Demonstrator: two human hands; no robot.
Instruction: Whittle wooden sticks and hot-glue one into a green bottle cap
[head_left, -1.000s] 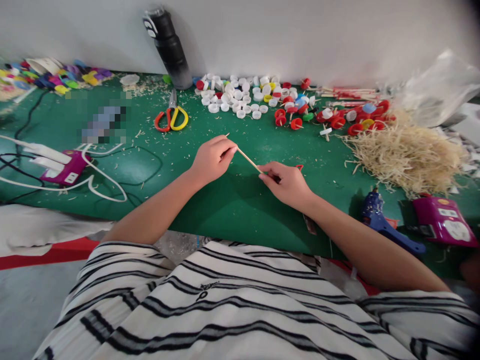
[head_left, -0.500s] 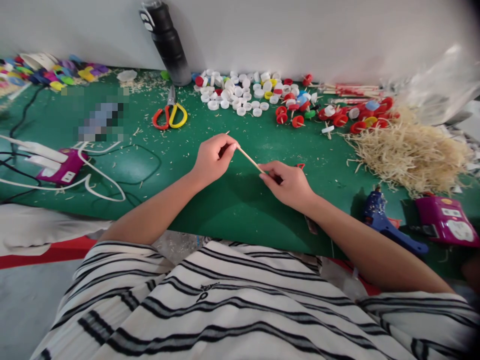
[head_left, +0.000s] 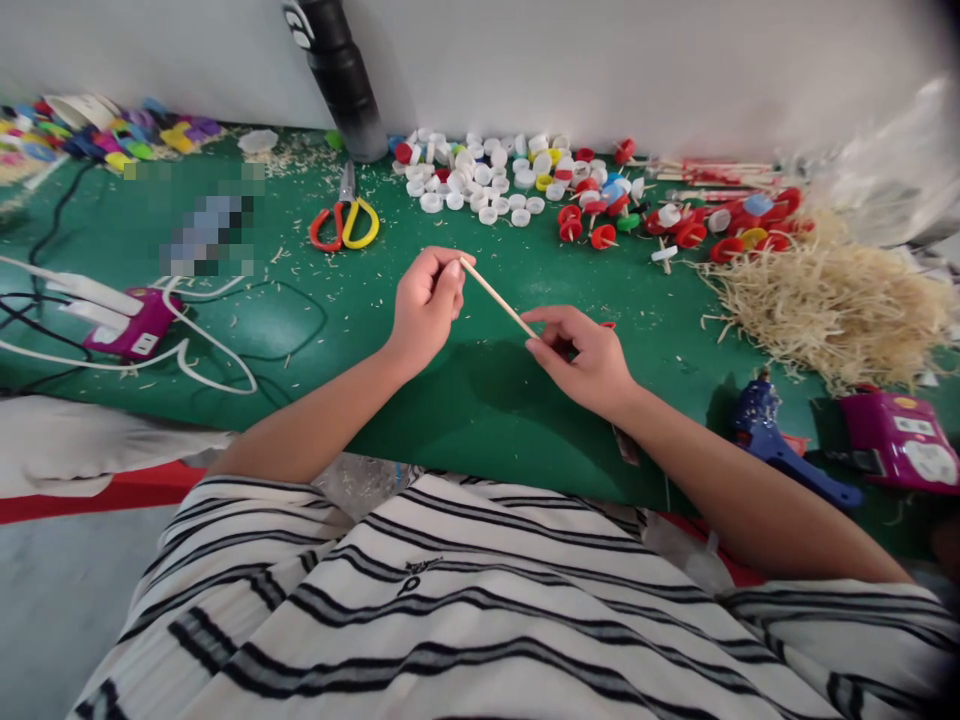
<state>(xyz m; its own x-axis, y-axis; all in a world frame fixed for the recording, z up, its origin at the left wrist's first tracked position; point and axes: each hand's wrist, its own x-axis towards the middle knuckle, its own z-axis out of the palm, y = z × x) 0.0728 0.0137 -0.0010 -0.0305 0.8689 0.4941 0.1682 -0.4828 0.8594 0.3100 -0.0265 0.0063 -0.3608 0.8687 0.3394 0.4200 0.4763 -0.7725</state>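
Observation:
A thin wooden stick (head_left: 496,296) slants down to the right between my hands, above the green table. My left hand (head_left: 429,305) pinches its upper end between thumb and forefinger. At the lower end, the thumb and forefinger of my right hand (head_left: 579,358) close on the stick. Beyond my left hand lie scissors (head_left: 346,212) with one red and one yellow handle. Behind my right hand a small red item (head_left: 608,325) shows only in part, and a flat blade-like piece (head_left: 625,446) sticks out under my right forearm.
White and coloured bottle caps (head_left: 487,185) cover the back, some red ones with sticks. Straw-like shreds (head_left: 832,300), a blue glue gun (head_left: 784,445) and a purple power socket (head_left: 900,440) stand right. Another socket (head_left: 139,322) with cables lies left. A black bottle (head_left: 346,85) stands behind.
My left hand has shifted slightly up, its fingers now at the stick's upper end, which no longer pokes out beyond them. My right forefinger has lifted a little. The view has tilted slightly.

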